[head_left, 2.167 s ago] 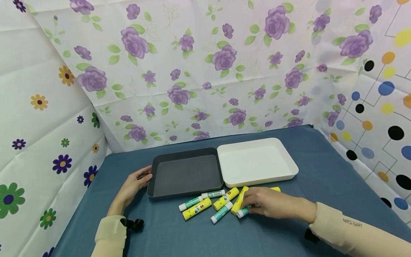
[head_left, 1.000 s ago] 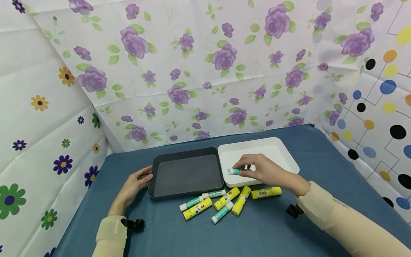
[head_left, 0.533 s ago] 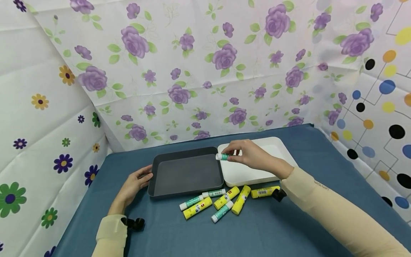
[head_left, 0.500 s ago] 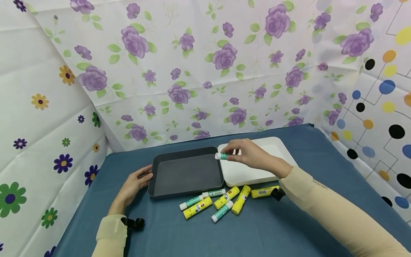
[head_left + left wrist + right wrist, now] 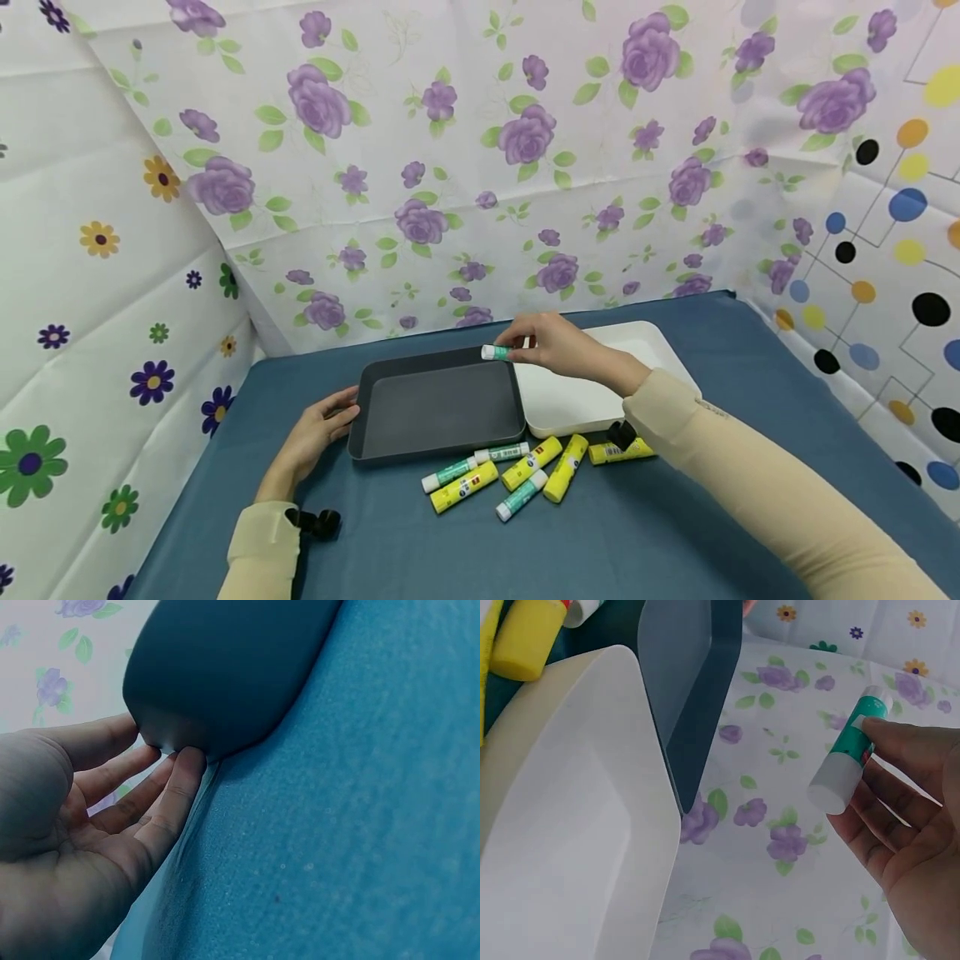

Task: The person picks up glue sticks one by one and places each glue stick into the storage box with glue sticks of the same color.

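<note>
My right hand (image 5: 558,348) holds a green glue stick with white ends (image 5: 493,352), pinched between thumb and fingers. It hangs above the far edge where the dark grey tray (image 5: 435,408) meets the white tray (image 5: 570,400). In the right wrist view the glue stick (image 5: 847,754) is tilted, well clear of both trays. My left hand (image 5: 318,429) rests its fingertips on the grey tray's left end. The left wrist view shows its fingers (image 5: 180,787) fairly straight, touching the tray's corner (image 5: 217,675).
Several yellow glue sticks (image 5: 464,487) and green glue sticks (image 5: 521,496) lie loosely on the blue cloth (image 5: 405,550) in front of the trays. One yellow stick (image 5: 618,452) is partly behind the right wrist camera. A floral sheet (image 5: 450,208) hangs behind the table.
My right hand has picked up the green glue stick from the cloth and carried it up and left, over the white tray to the far edge. The left hand has stayed at the grey tray.
</note>
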Motion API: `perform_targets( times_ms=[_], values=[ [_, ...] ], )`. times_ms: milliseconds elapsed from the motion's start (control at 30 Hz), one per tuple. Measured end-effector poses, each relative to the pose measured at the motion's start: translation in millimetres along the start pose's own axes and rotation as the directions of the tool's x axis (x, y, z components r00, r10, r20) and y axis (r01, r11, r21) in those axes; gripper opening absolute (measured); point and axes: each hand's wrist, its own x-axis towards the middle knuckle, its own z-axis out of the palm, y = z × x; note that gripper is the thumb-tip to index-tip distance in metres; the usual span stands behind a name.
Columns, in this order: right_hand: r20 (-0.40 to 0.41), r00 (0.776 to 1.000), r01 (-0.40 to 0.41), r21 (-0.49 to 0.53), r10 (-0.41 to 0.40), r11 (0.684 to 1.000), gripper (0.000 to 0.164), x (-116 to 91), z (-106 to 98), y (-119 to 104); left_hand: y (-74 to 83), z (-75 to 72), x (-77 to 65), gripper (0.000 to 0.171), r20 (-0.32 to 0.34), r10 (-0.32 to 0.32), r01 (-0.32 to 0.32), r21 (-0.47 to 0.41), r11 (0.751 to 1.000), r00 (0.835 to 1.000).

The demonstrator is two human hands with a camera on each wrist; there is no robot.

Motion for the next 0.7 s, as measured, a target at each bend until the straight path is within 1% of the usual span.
perform_targets(
  times_ms=[167,333,467,700],
  values=[
    [0.023,1.0,-0.007,0.002,0.007,1.0,0.023,10.6,3.5,-2.8,0.5,0.8,0.8,0.059,-0.001,-0.008,0.008,-0.01,1.0,1.0],
    [0.054,0.998,-0.031,0.015,0.03,0.999,0.023,24.2,6.3,-2.8,-0.2,0.2,0.3,0.06,-0.005,-0.012,0.012,-0.01,1.0,1.0],
    [0.067,0.997,-0.043,0.058,0.04,0.997,0.021,34.2,8.7,1.2,-0.9,0.1,0.7,0.061,-0.007,-0.016,0.016,-0.012,1.0,1.0],
    [0.063,0.997,-0.041,0.113,0.034,0.993,0.019,45.2,12.8,9.0,0.4,2.0,0.6,0.065,-0.005,-0.015,0.015,-0.01,1.0,1.0]
  ],
)
